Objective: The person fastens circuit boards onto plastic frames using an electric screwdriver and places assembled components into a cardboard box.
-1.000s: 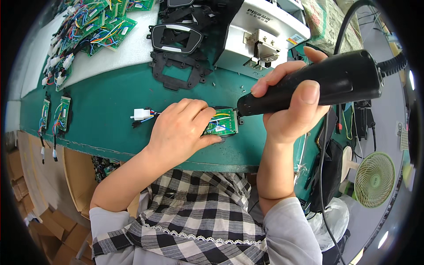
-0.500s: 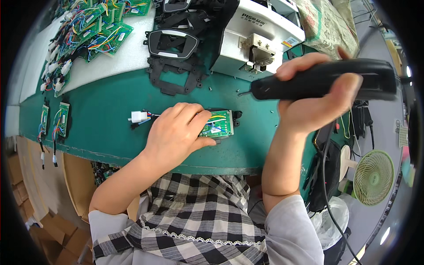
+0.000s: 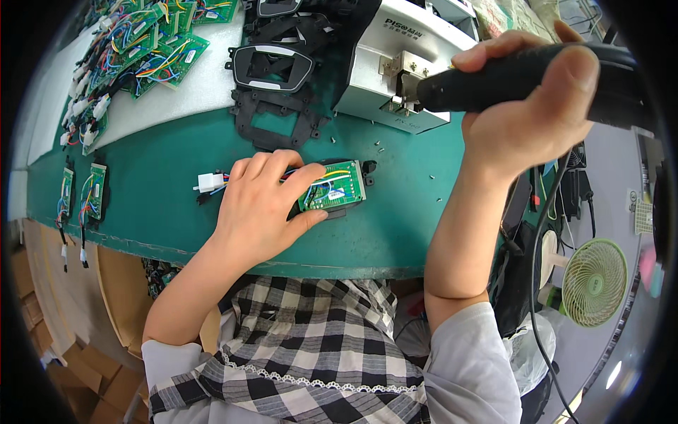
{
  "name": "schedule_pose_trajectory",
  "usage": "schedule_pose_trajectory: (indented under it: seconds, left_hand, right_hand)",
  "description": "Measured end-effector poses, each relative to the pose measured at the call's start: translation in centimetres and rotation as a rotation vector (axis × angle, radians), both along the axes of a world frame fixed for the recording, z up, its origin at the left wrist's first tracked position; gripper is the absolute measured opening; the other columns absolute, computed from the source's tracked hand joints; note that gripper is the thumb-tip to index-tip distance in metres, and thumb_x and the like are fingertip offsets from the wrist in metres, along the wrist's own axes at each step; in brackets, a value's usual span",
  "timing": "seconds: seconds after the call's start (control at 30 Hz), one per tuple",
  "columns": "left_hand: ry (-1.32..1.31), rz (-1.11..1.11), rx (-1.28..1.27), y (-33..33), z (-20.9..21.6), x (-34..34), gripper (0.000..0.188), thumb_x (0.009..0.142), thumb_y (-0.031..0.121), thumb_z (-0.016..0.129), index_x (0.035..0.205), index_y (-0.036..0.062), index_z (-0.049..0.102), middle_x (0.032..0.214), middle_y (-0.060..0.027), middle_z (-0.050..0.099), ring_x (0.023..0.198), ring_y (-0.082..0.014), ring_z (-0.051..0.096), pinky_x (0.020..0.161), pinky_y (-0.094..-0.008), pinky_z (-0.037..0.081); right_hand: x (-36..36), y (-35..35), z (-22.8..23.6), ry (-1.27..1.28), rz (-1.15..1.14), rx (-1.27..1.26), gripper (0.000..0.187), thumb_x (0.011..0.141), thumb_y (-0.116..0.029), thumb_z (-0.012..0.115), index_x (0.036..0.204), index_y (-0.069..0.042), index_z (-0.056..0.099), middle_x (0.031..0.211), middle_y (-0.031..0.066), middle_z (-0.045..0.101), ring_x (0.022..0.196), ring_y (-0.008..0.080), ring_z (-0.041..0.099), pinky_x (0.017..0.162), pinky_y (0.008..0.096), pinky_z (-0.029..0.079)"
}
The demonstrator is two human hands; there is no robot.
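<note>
My left hand [image 3: 256, 205] grips a green circuit board [image 3: 345, 187] seated in a black plastic frame on the green mat, thumb along its near edge and fingers over its far left part. Coloured wires cross the board, and a white connector [image 3: 210, 183] sticks out left of the hand. Raised at the right, my right hand [image 3: 519, 134] is wrapped round a black electric screwdriver [image 3: 505, 79]. Its nose is at the front opening of a silver screw feeder [image 3: 366, 90]; the bit's tip cannot be made out there.
Loose screws [image 3: 378, 149] lie on the green mat [image 3: 155, 177]. Black plastic frames [image 3: 272, 68] stand at the back middle, beside a heap of wired circuit boards [image 3: 169, 60] on white foam. Two wired boards [image 3: 92, 191] lie far left. A green fan [image 3: 595, 283] and the screwdriver's cable [image 3: 534, 297] are at right.
My right hand has carried the electric screwdriver up and away to the screw feeder's front. My left hand and the circuit board have shifted slightly left.
</note>
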State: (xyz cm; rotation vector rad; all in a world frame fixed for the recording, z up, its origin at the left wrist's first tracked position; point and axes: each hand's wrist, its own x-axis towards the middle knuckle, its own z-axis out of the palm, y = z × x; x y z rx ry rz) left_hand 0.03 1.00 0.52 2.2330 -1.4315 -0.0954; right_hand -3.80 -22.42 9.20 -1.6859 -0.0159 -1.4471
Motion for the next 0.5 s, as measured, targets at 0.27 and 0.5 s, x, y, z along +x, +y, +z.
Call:
schedule_pose_trajectory:
  seconds: [0.27,0.5]
  left_hand:
    - [0.013,0.064,0.007,-0.1,0.0,0.2,0.051,0.066,0.030,0.079,0.112,0.0153,0.063,0.103,-0.0057,0.053,0.093,-0.0259,0.051,0.082,-0.0389,0.038]
    - [0.030,0.074,0.015,-0.1,0.0,0.2,0.051,0.066,0.030,0.079,0.112,0.0156,0.064,0.102,-0.0050,0.052,0.092,-0.0251,0.050,0.081,-0.0383,0.038]
  right_hand:
    - [-4.4,4.0,-3.5,0.258,0.258,0.258,0.069,0.087,-0.055,0.050,0.123,0.002,0.034,0.067,0.0143,0.053,0.046,0.0231,0.053,0.044,0.0356,0.048]
    - [-4.2,5.4,-4.4,0.285,0.241,0.318,0.077,0.082,-0.058,0.057,0.121,0.004,0.034,0.066,0.0134,0.053,0.047,0.0217,0.055,0.045,0.0334,0.049]
